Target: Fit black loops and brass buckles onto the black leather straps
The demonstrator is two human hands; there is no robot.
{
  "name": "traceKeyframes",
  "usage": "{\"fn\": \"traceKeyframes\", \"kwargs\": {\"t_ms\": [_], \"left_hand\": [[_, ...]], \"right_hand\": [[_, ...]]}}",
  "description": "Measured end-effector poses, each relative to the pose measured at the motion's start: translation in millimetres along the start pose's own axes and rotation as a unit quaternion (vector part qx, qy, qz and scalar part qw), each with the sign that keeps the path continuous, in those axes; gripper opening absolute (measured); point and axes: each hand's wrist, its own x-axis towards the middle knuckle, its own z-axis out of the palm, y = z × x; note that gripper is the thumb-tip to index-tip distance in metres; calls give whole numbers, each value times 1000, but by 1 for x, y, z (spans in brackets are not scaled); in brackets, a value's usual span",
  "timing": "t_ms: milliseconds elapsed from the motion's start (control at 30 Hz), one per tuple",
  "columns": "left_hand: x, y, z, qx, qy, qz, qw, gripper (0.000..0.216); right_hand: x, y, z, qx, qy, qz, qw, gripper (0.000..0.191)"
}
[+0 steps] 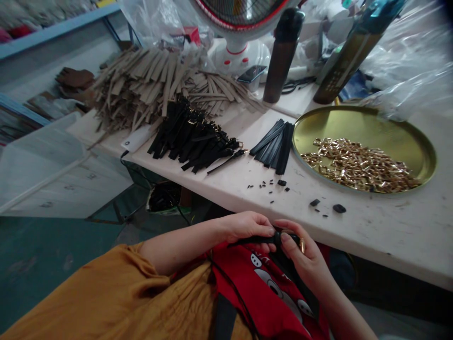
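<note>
Both hands meet over my lap, just below the table's front edge. My left hand (247, 227) pinches a thin black strap (252, 241) that runs leftward from the fingers. My right hand (300, 257) grips the strap's other end, and a small gold metal clasp (302, 245) shows at its fingers. A red cloth with a cartoon print (262, 288) lies on my lap under the hands.
On the white table (371, 231) stand a gold round tray (399, 137) holding several gold clasps, a small stack of plain black strips (274, 146), a pile of black straps with clasps (194, 137), a heap of tan strips (148, 85), black offcuts (339, 208), a dark bottle (283, 56) and a fan base (237, 54).
</note>
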Motion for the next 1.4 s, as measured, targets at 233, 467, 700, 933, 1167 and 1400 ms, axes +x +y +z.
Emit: {"fn": "traceKeyframes", "kwargs": {"t_ms": [233, 467, 700, 933, 1167, 1400], "left_hand": [[-12, 10, 7, 173, -10, 46, 984, 11], [-14, 14, 19, 524, 56, 106, 843, 20], [-9, 14, 20, 579, 82, 126, 801, 23], [-11, 22, 16, 516, -1, 85, 853, 26], [-4, 22, 22, 505, 5, 60, 861, 32], [-14, 34, 13, 624, 67, 121, 769, 27]], "right_hand": [[-4, -6, 12, 92, 75, 36, 992, 37], [-10, -5, 13, 158, 107, 69, 979, 36], [-7, -1, 12, 173, 100, 86, 976, 36], [-3, 1, -2, 54, 30, 50, 997, 39], [3, 9, 1, -65, -14, -42, 997, 33], [14, 12, -7, -158, 73, -114, 978, 36]]}}
